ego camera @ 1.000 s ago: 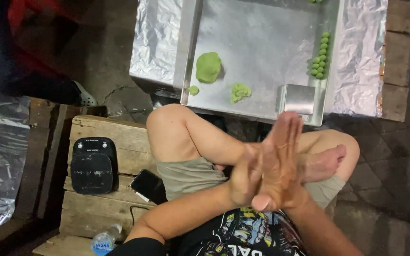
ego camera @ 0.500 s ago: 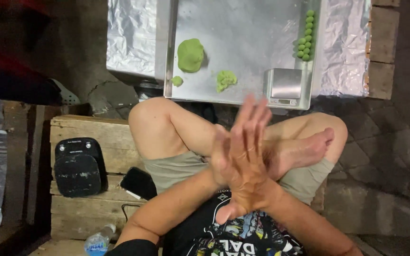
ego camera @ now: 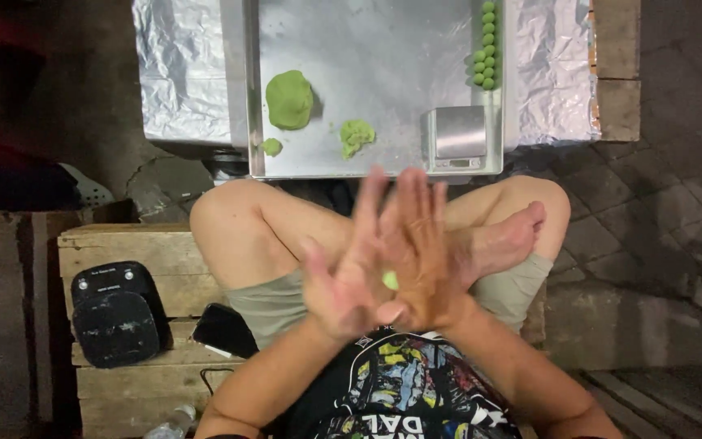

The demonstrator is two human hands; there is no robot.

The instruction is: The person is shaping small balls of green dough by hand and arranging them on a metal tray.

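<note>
Left hand (ego camera: pixel 343 280): flat, fingers spread, palm against the other.
Right hand (ego camera: pixel 420 260): pressed on top, centre frame.
Between palms: small green dough ball (ego camera: pixel 390 280).
Upper frame: metal tray (ego camera: pixel 383 81), bigger dough lump (ego camera: pixel 289 99).

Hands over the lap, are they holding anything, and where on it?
A small green dough piece is pressed between the palms of the left hand and right hand; the fingers stay spread, not curled around it.
</note>
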